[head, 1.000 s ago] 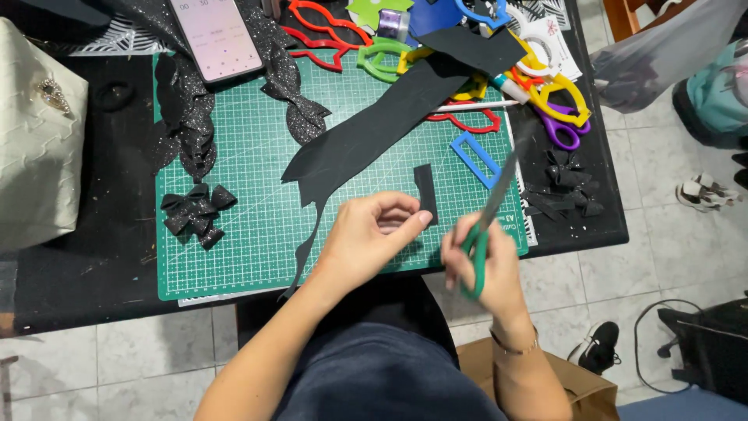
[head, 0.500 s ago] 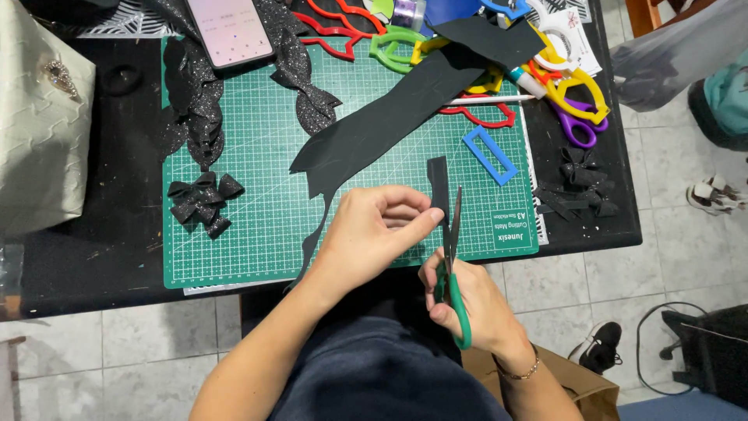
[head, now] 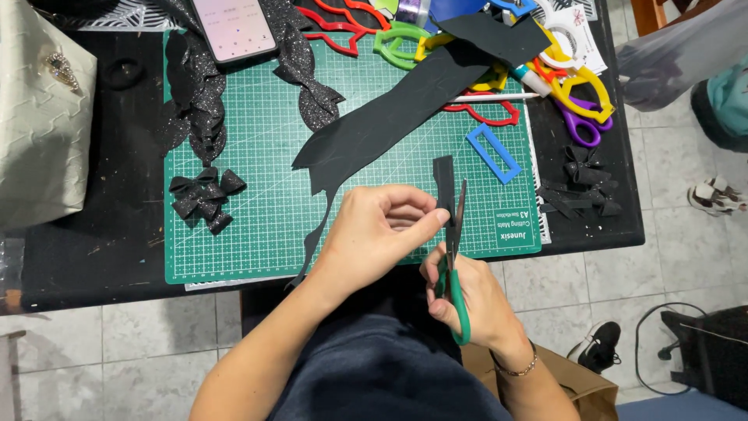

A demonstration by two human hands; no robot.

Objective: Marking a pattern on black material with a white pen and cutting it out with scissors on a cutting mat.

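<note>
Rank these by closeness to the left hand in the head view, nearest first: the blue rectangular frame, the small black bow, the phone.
From the left hand:
1. Blue rectangular frame, up and to the right.
2. Small black bow, out to the left on the mat.
3. Phone, at the top edge.

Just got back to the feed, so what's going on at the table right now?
A person is cutting a narrow black foam strip. The left hand pinches the strip upright while the right hand works green-handled scissors, blades against its edge, over the green cutting mat. Small black bows lie on the mat to the left.
</note>
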